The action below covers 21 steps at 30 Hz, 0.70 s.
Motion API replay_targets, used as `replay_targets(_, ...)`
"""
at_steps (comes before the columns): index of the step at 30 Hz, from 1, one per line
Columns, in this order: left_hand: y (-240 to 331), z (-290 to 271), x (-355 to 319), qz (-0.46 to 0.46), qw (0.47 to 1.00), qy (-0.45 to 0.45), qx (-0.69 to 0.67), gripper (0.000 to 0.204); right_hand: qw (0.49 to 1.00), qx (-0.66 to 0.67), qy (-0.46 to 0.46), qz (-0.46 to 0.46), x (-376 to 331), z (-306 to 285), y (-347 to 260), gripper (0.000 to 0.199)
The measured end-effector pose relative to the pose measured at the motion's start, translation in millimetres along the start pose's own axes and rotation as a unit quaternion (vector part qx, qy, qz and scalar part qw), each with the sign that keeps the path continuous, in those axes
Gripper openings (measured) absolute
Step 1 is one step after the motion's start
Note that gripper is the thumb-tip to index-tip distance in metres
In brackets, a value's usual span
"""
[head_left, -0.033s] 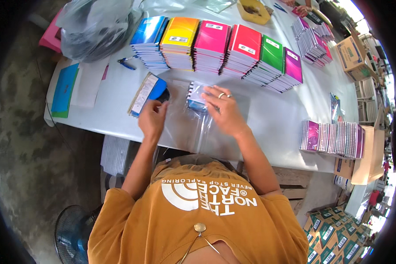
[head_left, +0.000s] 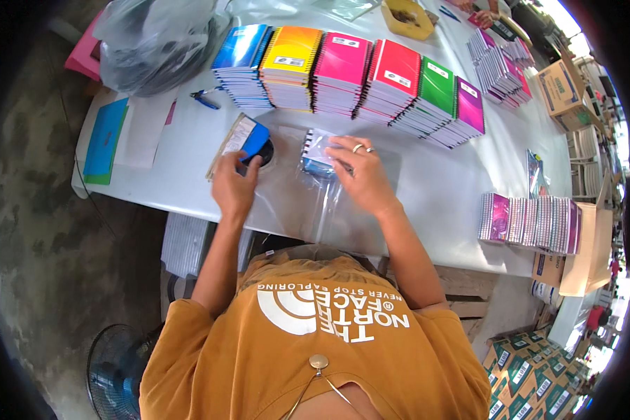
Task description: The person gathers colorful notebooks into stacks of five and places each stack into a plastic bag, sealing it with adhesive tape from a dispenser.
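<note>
Head view: long white table (head_left: 427,189) across the scene, with a row of coloured notebook stacks (head_left: 350,73) along its far side. Near the middle, a clear plastic sleeve (head_left: 308,203) lying flat, a small spiral notebook (head_left: 317,157) at its far end. Right hand (head_left: 360,175) pressed on that notebook, fingers spread. Left hand (head_left: 232,187) just left, fingers clamped on a blue tape dispenser (head_left: 248,142).

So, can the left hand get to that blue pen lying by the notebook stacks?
Probably yes: the left hand sits near the blue pen, with only bare white table between them.
</note>
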<state>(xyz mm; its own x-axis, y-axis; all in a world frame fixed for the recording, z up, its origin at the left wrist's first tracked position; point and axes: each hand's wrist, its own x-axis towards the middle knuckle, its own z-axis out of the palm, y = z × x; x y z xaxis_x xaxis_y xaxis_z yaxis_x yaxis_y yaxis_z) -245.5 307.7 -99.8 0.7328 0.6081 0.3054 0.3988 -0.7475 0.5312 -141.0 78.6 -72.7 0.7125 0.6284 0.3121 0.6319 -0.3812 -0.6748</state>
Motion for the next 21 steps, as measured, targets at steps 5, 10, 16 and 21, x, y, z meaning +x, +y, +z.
replay_targets(5,-48.1,-21.2,42.4,-0.019,0.979,-0.185,0.088,0.071,0.996,-0.031,0.044,0.074,26.8,2.6,-24.3,0.028)
replay_targets(10,-113.8,-18.2,70.4,-0.036,0.970,-0.209,-0.117,0.064,0.990,-0.093,0.078,0.074,35.4,-6.5,-26.7,0.039)
replay_targets(16,-198.9,-23.9,80.1,-0.144,0.910,-0.211,-0.328,0.034,0.980,-0.169,-0.070,0.079,48.0,12.3,-28.1,0.064)
replay_targets(21,-120.2,-44.2,55.3,-0.023,0.976,0.156,-0.151,0.021,0.985,-0.055,-0.002,0.161,44.5,8.6,-25.2,0.072)
